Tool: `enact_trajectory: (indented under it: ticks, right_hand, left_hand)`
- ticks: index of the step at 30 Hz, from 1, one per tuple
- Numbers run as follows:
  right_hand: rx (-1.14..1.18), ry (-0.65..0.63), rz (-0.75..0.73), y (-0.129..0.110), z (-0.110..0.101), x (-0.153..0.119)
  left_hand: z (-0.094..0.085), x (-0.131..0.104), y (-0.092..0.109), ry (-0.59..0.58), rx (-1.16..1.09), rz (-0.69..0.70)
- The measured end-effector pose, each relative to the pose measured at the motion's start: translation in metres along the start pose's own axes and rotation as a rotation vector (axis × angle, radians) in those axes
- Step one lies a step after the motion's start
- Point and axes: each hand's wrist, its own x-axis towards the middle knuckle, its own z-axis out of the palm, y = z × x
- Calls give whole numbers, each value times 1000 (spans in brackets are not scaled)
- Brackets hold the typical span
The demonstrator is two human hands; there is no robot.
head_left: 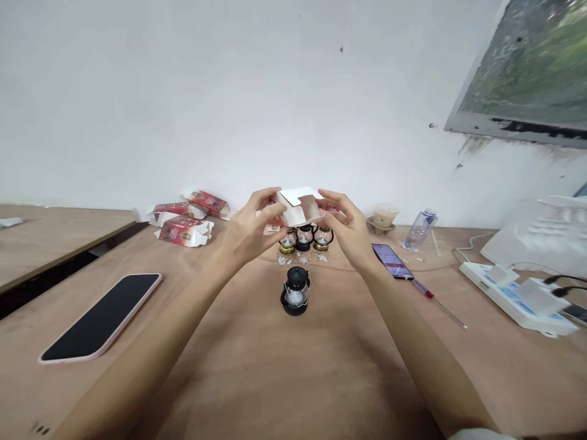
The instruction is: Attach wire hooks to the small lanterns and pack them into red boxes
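Note:
Both hands hold a small white cardboard box (300, 206) up over the wooden table (293, 366); its top flap stands open. My left hand (251, 227) grips the box's left side and my right hand (347, 226) grips its right side. Below the box, a small black lantern (296, 291) stands alone on the table. Behind it, three more small lanterns (305, 238) stand in a row, partly hidden by my hands.
Several red and white boxes (186, 219) lie at the back left. A dark phone in a pink case (103, 315) lies at the left. A second phone (392, 261), a red-handled screwdriver (438, 302), a water bottle (419, 230), a cup (384, 217) and a white power strip (516, 296) sit at the right.

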Motion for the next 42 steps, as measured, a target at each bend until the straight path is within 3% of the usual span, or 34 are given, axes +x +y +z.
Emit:
enact_trajectory:
  ticks: [4,11,18,22,25,32,37,42]
  right_hand:
    - [101,-74,88,-4,0,0]
    - [121,-39,163,-10,-1,-2]
    - [132,86,160,-7,-3,0]
    - [185,78,129,-6,1,-1]
    - [187,78,67,-10,4,-4]
    - [34,-55,6,-21,11,-11]
    - [43,-75,8,-13,19,-15]
    - [-29,-23,-93,-1,24,-18]
  left_hand:
    - [-3,3,3,-35,18,13]
    - [-5,2,2,-85,75,97]
    - [-8,4,6,38,183,324]
    - [-10,7,9,103,139,444]
    - [-11,5,7,67,143,425]
    - [-5,-6,-4,-40,164,293]
    - [3,-9,-5,-7,288,311]
    - [6,-11,-8,-41,221,259]
